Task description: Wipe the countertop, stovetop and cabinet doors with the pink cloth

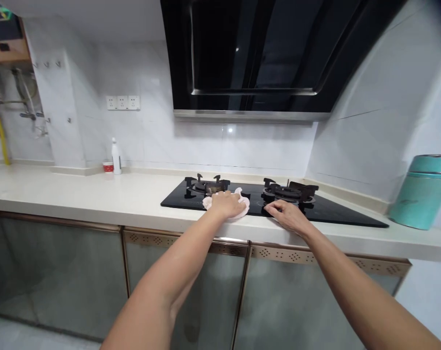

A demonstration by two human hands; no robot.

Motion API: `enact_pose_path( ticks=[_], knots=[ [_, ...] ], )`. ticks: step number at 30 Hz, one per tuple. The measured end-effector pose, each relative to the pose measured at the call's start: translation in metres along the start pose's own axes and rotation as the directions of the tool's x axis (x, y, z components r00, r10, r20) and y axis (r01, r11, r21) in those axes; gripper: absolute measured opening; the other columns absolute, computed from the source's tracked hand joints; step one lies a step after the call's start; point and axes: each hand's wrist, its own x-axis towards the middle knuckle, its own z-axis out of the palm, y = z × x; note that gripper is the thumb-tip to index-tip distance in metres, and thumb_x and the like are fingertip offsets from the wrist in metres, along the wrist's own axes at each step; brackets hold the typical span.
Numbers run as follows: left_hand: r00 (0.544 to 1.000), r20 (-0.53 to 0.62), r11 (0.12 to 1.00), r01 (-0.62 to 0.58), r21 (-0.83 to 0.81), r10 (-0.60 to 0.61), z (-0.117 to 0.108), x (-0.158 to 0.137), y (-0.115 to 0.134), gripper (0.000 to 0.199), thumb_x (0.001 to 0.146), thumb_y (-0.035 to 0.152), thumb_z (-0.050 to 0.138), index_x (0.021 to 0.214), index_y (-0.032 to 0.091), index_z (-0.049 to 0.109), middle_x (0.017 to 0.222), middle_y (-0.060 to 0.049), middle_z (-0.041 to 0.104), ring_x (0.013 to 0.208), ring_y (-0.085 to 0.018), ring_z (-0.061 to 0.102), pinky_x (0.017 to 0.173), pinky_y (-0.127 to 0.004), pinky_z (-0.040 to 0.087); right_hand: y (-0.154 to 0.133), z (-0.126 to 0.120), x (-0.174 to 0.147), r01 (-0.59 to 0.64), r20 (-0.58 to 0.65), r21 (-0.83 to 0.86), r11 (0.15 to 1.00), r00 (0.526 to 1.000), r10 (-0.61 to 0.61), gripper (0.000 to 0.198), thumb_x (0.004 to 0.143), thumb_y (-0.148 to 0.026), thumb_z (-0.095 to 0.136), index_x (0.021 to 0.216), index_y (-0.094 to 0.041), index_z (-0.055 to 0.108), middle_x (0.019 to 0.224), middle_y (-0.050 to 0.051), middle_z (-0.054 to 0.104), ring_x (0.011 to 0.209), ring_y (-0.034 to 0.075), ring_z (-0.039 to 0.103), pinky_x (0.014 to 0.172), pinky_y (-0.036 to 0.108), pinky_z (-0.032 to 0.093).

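My left hand [227,204] presses a pale pink cloth [244,200] down on the black glass gas hob [337,216], just in front of the left burner [208,185]. Parts of the cloth stick out on both sides of the hand. At the hob's front edge, before the right burner [288,192], rests my right hand [286,214]. Its fingers are curled together and touch the hob's edge; whatever may be between them is hidden.
A black range hood [249,58] hangs over the hob. On the right of the white counter [78,192] stands a turquoise canister [420,194]. At the back left are a white bottle [116,158] and a small red cup [108,167]. Cabinets [187,287] lie below.
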Motion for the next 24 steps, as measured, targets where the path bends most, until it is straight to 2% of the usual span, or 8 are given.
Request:
enact_pose_path(
  ticks=[3,6,11,14,16,18,21,24],
  knots=[
    [0.999,-0.008,0.999,0.042,0.010,-0.042,-0.008,-0.011,-0.024,0.058,0.094,0.055,0.031,0.134,0.028,0.063,0.145,-0.013,0.059,0.132,-0.035,0.054,0.105,-0.052,0.042,0.002,-0.001,-0.001,0.024,0.028,0.016,1.000,0.999,-0.025,0.036,0.085,-0.050,0.049,0.083,-0.024,0.074,0.106,0.006,0.074,0.101,0.025,0.066,0.094,0.037,0.048],
    [0.989,-0.016,0.989,0.146,0.012,-0.146,-0.018,-0.021,-0.065,0.058,0.093,0.054,0.032,0.131,0.025,0.065,0.142,-0.015,0.061,0.128,-0.036,0.057,0.103,-0.051,0.044,0.002,-0.003,-0.003,0.043,0.047,0.024,0.999,0.998,-0.044,0.036,0.086,-0.050,0.049,0.082,-0.025,0.074,0.106,0.006,0.074,0.101,0.025,0.067,0.094,0.037,0.049],
    [0.934,-0.019,0.934,0.357,0.021,-0.357,-0.033,-0.032,-0.147,0.062,0.089,0.058,0.037,0.133,0.024,0.064,0.141,-0.015,0.063,0.124,-0.035,0.061,0.099,-0.044,0.047,0.003,-0.004,-0.002,0.026,0.052,-0.002,1.000,0.998,-0.026,0.034,0.086,-0.049,0.051,0.083,-0.026,0.075,0.108,0.004,0.074,0.101,0.025,0.067,0.093,0.036,0.050],
    [0.901,0.003,0.900,0.434,0.036,-0.434,-0.040,-0.036,-0.178,0.061,0.090,0.056,0.037,0.134,0.022,0.063,0.139,-0.015,0.064,0.121,-0.033,0.063,0.094,-0.039,0.049,0.002,-0.002,-0.001,0.005,0.041,-0.013,1.000,0.999,-0.005,0.035,0.086,-0.049,0.050,0.084,-0.026,0.076,0.108,0.005,0.074,0.102,0.025,0.067,0.093,0.037,0.050],
    [0.892,0.005,0.890,0.452,0.055,-0.453,-0.042,-0.040,-0.184,0.060,0.091,0.054,0.036,0.135,0.022,0.061,0.138,-0.015,0.064,0.119,-0.031,0.064,0.092,-0.037,0.049,0.000,-0.002,-0.001,-0.003,0.037,-0.016,1.000,0.999,0.003,0.035,0.086,-0.048,0.049,0.083,-0.025,0.075,0.108,0.005,0.074,0.102,0.025,0.067,0.093,0.036,0.049],
    [0.894,-0.022,0.890,0.448,0.086,-0.448,-0.042,-0.046,-0.179,0.061,0.092,0.054,0.035,0.139,0.023,0.058,0.139,-0.015,0.063,0.119,-0.032,0.064,0.092,-0.039,0.049,-0.004,-0.001,-0.001,-0.002,0.037,-0.030,1.000,0.999,0.003,0.035,0.086,-0.046,0.048,0.083,-0.024,0.076,0.106,0.006,0.073,0.100,0.024,0.067,0.090,0.034,0.049],
    [0.918,-0.087,0.906,0.395,0.153,-0.386,-0.038,-0.057,-0.157,0.058,0.093,0.053,0.034,0.140,0.026,0.057,0.140,-0.016,0.062,0.124,-0.034,0.061,0.098,-0.045,0.047,-0.008,0.000,-0.001,0.004,0.042,-0.076,0.997,0.999,0.000,0.035,0.085,-0.045,0.049,0.084,-0.024,0.076,0.106,0.006,0.073,0.099,0.024,0.066,0.087,0.034,0.049],
    [0.958,-0.116,0.935,0.283,0.212,-0.264,-0.032,-0.066,-0.125,0.054,0.094,0.053,0.035,0.133,0.027,0.062,0.136,-0.013,0.065,0.126,-0.034,0.058,0.101,-0.048,0.045,-0.007,0.003,0.000,-0.001,0.048,-0.105,0.995,0.999,0.006,0.035,0.084,-0.048,0.051,0.088,-0.025,0.077,0.106,0.007,0.072,0.099,0.026,0.065,0.087,0.036,0.048]
  ],
)
